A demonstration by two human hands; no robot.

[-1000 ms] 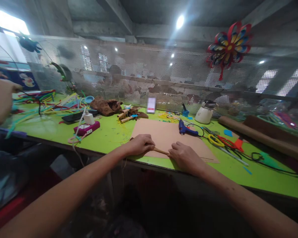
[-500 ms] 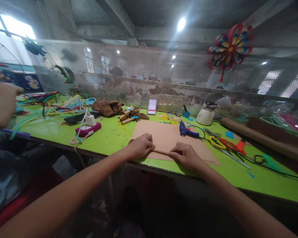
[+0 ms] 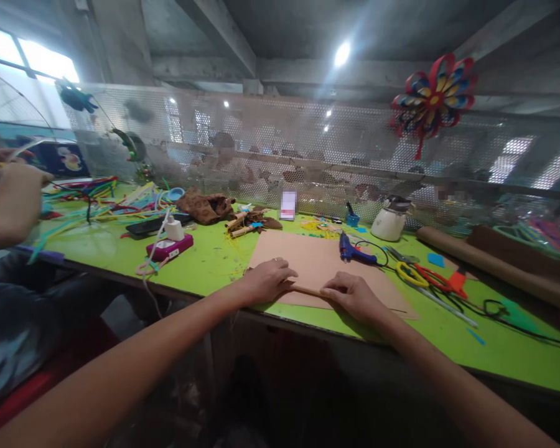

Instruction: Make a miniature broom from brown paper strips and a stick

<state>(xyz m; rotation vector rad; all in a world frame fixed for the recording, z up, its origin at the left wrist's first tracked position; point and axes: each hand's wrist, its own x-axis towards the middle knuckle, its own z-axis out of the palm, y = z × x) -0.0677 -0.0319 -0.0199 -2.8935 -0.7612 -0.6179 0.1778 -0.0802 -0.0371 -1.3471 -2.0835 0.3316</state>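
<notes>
Green table runs left to right, with a perforated mesh screen along its far edge. A paper pinwheel hangs high on the right of the screen.

A brown sheet lies flat at the near edge, centre, and both my hands are on its near strip. A long brown paper roll lies far right, well apart from them.

Left hand: palm down with the fingers together, laid over the left end of the thin stick. The thumb is hidden, so I can't tell whether it's clamped or only pressing the stick onto the sheet.

Right hand: thumb and forefinger are closed on the right end of the stick, and the other fingers are curled beside them on the sheet.

The stick lies on the sheet close to its near edge. Only the short span between my hands shows, tilted slightly down to the right.

A co-worker's hand is at the far left, above a heap of coloured strips.

- Brown cloth: far, left of the sheet.
- White pot: far, right of the sheet.
- Pink box: left of the sheet, with a white charger on top.
- Blue glue gun: at the sheet's far right corner.
- Yellow-handled scissors: just right of the sheet, with a red-handled tool beside them.
</notes>
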